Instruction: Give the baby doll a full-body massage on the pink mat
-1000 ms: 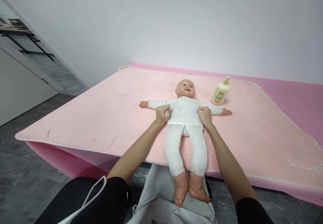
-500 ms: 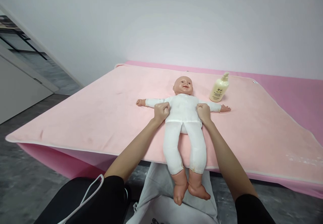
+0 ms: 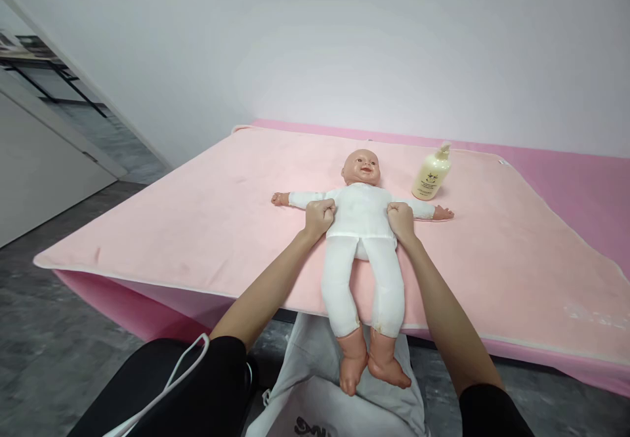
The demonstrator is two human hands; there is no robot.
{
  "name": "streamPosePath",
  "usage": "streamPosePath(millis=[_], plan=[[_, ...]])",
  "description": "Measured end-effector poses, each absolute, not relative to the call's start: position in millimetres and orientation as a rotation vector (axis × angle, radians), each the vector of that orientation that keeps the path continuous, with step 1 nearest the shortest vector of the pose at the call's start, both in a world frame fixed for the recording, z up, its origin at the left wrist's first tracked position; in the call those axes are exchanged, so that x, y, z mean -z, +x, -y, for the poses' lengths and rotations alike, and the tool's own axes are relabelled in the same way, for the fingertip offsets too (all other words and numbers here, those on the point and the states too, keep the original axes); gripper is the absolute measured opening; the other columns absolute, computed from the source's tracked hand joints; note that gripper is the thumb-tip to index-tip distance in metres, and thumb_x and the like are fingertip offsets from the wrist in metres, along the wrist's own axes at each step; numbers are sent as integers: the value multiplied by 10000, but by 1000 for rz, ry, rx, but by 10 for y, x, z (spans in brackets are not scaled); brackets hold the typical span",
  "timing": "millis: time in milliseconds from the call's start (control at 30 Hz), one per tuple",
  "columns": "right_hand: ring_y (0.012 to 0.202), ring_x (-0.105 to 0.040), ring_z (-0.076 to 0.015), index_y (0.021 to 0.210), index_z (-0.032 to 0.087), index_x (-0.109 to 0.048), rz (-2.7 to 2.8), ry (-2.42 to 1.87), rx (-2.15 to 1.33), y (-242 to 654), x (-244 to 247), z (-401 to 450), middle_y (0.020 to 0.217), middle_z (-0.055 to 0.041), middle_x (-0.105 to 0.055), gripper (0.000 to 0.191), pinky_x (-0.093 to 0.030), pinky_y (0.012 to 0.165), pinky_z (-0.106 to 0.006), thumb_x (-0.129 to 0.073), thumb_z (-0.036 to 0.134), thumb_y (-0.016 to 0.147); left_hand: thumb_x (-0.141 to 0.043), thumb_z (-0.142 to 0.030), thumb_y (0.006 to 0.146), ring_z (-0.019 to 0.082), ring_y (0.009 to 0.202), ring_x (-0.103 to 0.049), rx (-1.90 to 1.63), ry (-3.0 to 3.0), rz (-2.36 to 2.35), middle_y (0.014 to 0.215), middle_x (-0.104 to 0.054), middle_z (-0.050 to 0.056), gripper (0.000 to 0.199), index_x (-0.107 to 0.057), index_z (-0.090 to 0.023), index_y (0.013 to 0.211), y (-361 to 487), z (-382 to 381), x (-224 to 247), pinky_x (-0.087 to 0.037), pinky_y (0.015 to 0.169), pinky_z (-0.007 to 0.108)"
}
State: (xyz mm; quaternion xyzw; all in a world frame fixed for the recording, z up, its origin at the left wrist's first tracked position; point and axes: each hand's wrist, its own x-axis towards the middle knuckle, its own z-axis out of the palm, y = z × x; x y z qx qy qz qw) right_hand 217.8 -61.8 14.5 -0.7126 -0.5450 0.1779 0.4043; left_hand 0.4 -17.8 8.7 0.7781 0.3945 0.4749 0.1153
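A baby doll lies on its back on a pink blanket, its head away from me and its arms spread out. Its body is white cloth, with a loose hem at the waist. My left hand is closed in a fist against the left side of the doll's torso, just below the arm. On the opposite side my right hand is likewise closed at the torso. The fingers seem to grip the white cloth, though the pinched part is hidden. Both lower legs reach past the blanket's near edge.
A pale yellow pump bottle stands behind the doll's arm on the right. The pink table cover runs along a white wall. A white cable hangs by my left sleeve, and grey cloth covers my lap.
The view has shifted slightly, so everything sits a little further right. Both fists stay at the doll's sides, and the doll and bottle keep their places on the blanket.
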Motion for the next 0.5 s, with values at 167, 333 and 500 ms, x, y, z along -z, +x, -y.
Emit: streamPosePath(millis=[167,333,500], plan=[[535,-333,-109,459,188,-358,1392,-1791,-444,2181,-127,617,489,27,-306,148,-220,545,-240,-344,120,590,-337,-161,569,116,415,-319,-1373,2256,-1152,407,-324,-26,119,-291,-212,472,12,186,-101,-262,473,257],[546,-348,-115,467,190,-383,1405,-1806,-438,2174,-128,613,501,23,-330,154,-233,556,-243,-345,128,603,-333,-158,567,116,415,-314,-1381,2244,-1145,408,-318,-28,114,-297,-213,473,20,179,-106,-257,472,259],[540,-351,-117,457,194,-366,1397,-1796,-431,2176,-118,617,485,21,-324,149,-235,554,-246,-340,135,591,-338,-159,568,120,425,-329,-1342,2259,-1180,411,-331,-24,113,-304,-212,474,13,178,-105,-262,485,261]])
